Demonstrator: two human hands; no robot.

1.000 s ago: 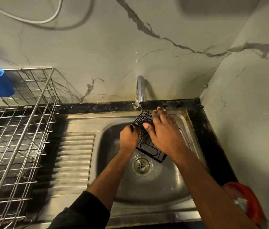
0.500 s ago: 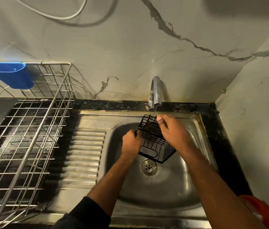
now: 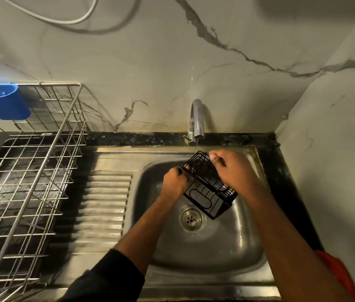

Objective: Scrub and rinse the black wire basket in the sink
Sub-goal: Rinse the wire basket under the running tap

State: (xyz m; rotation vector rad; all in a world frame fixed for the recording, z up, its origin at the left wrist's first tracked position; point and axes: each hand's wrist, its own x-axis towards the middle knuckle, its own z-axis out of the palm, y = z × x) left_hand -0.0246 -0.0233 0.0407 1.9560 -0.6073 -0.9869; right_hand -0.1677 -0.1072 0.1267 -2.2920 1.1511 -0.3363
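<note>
Marble-look wall panels (image 3: 172, 62) fill the upper half of my head view, grey-veined, with a pale cable (image 3: 67, 19) looping across the top edge. Below them, left, a steel dish rack (image 3: 30, 171) stands on the dark counter, cut off by the frame's left edge; a blue plastic cup (image 3: 2, 101) hangs on its back rim.

Next in size: stainless sink (image 3: 205, 247), ribbed drainboard to its left, drain strainer (image 3: 191, 218) near the basin's centre. A chrome tap (image 3: 196, 120) stands at the back rim; a thin stream falls from its spout.

Black wire basket (image 3: 207, 186) is held tilted above the basin, its far end up under the tap, its near corner low and just right of the strainer. I read no contact with the basin floor (not certain, dark on dark).

Left hand (image 3: 173, 182) grips the basket's left rim, fingers curled around the edge. Right hand (image 3: 233, 171) lies over the basket's right side, fingers curled at the top far corner under the stream; I cannot tell whether it pinches the wire or holds something small against it, since the palm hides the contact.

An orange object (image 3: 335, 271) at lower right is mostly cut off by the forearm and frame; unidentified.
</note>
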